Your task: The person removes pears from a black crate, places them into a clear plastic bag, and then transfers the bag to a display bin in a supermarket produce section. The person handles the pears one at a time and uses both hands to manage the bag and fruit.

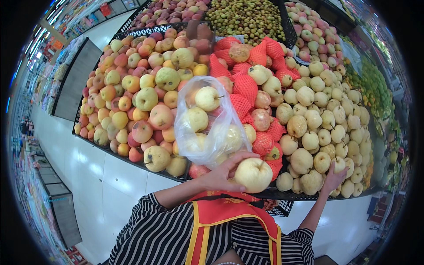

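My left hand [228,172] is closed around a large pale yellow pear [253,175], its thumb below and fingers behind the fruit. Just beyond it, an open clear plastic bag [212,122] with several pale pears inside rests on the fruit display, between mixed apples [142,132] and pomegranates in red foam nets [245,87]. Over at the right, my right hand [335,177] reaches onto a heap of pale pears [310,140], its fingers around a small pear [339,165] that still lies among the others.
Black crate edges [112,153] border the front of the display. Behind are small green-brown fruits [245,20], dark red fruit [169,13] and pink-green apples [314,39]. Green fruit [377,82] lies at far right. A grey stand [76,82] is at left across the tiled floor.
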The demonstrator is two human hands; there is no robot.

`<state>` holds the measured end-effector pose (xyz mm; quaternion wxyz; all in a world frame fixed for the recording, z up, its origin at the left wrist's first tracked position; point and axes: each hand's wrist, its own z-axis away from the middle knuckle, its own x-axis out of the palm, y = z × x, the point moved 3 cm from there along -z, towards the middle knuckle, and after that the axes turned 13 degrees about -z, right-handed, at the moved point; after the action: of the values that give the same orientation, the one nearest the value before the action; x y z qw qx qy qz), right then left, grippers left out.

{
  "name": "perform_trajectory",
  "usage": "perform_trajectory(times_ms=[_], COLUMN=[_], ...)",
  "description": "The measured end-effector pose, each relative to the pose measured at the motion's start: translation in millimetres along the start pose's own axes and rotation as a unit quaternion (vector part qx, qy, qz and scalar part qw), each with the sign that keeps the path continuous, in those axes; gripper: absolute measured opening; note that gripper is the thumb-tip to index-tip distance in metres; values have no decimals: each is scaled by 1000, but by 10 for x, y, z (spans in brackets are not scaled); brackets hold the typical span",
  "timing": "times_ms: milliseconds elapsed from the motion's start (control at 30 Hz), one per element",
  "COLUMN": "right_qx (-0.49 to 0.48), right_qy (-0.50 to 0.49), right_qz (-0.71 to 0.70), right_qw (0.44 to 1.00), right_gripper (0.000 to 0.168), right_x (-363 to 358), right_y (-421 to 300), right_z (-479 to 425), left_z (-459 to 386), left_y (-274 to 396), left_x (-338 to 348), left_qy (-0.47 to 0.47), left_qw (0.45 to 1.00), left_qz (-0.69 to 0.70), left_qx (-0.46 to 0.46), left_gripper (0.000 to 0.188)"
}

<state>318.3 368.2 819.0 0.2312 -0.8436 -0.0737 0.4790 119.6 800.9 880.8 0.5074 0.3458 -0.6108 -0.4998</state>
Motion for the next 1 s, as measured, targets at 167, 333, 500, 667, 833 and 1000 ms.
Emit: perform_trajectory(times_ms=[167,333,500,667,833,1000], right_qx=[-58,-91,-196,-285,-554,-643], right_qy=[-57,-61,-15,-245,-438,-440], right_qz=[56,-13,-138,-439,-381,-317], right_qw=[995,994,971,816,597,540], right_gripper=[77,69,54,41,38,29], right_x=[146,-2,-353,32,327,646], right_y=[479,315,-722,-2282,-3771,-3995], right_z=[-33,57,184,675,1339,1505], left_z=[91,388,773,757,762,691], left_y=[60,250,388,549,610,621], left_x=[-32,-569,-1055,-1187,-1232,-1340], left_qy=[6,183,404,429,465,442], left_qw=[1000,979,910,895,878,888], left_qz=[-27,-31,-1,32,25,-59], left_qx=[-1,85,94,120,115,111], left_gripper=[99,100,95,90,86,80])
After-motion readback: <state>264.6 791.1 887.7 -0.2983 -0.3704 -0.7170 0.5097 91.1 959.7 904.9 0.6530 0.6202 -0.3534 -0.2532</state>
